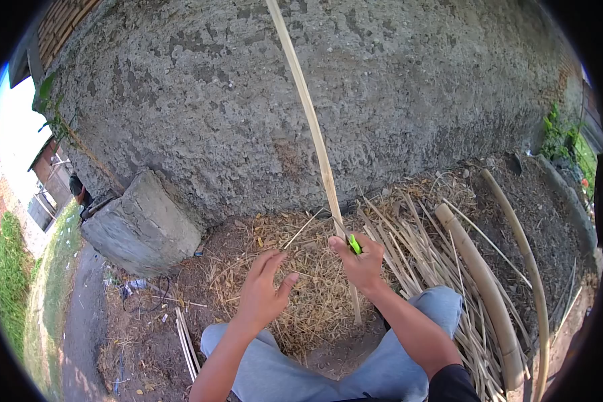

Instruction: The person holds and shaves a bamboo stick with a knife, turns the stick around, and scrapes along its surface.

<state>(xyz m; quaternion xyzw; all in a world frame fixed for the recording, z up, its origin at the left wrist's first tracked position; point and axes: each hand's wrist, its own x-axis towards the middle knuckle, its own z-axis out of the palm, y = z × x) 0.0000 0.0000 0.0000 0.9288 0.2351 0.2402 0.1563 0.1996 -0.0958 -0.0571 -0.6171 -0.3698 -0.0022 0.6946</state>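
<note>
My right hand (363, 262) is closed around a tool with a bright green handle (354, 244); most of the tool is hidden by the fingers. A long, pale bamboo strip (309, 107) stands nearly upright in front of me, passing against my right hand. Its lower end (356, 311) shows below the hand, between my knees. To the left, my left hand (264, 291) is open, with thumb and fingers apart. Just beyond its fingertips a thin sliver (301, 231) slants up; I cannot tell whether they touch.
Shavings (308, 315) cover the ground between my legs. On the right lie a heap of split strips (422, 254), a thick bamboo pole (482, 295) and a curved pole (526, 261). A concrete block (144, 224) stands left, against a rough wall (214, 114). Thin strips (186, 342) lie at lower left.
</note>
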